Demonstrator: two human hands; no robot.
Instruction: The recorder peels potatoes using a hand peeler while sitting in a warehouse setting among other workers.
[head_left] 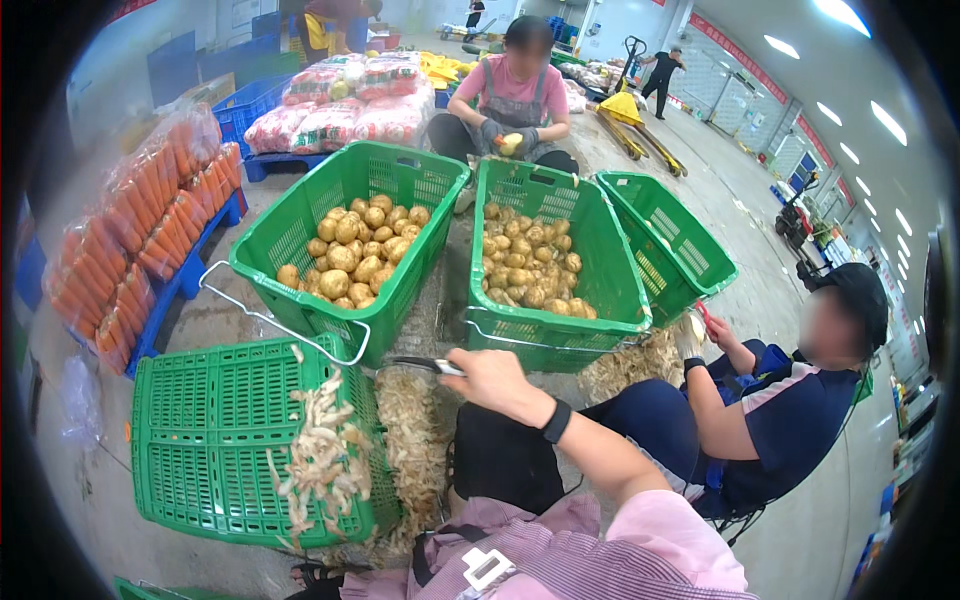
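Note:
My right hand (492, 382), with a black band at the wrist, is closed on the white handle of a peeler (425, 363). Its slim dark blade points left, past the front corner of a green crate (345, 165) of potatoes (355, 245). Just below lies an overturned green crate (210, 430), with pale peelings (325, 455) strewn over its right side. More peelings (408, 430) are heaped on the floor between that crate and my legs. My left hand does not show.
Another green crate (625, 265) of potatoes stands ahead, beside a third green crate (665, 235). Bagged carrots (130, 245) are stacked at left. One person (520, 95) sits opposite in gloves, holding a pale, partly peeled piece. A seated person (790, 400) at right holds a red-handled tool.

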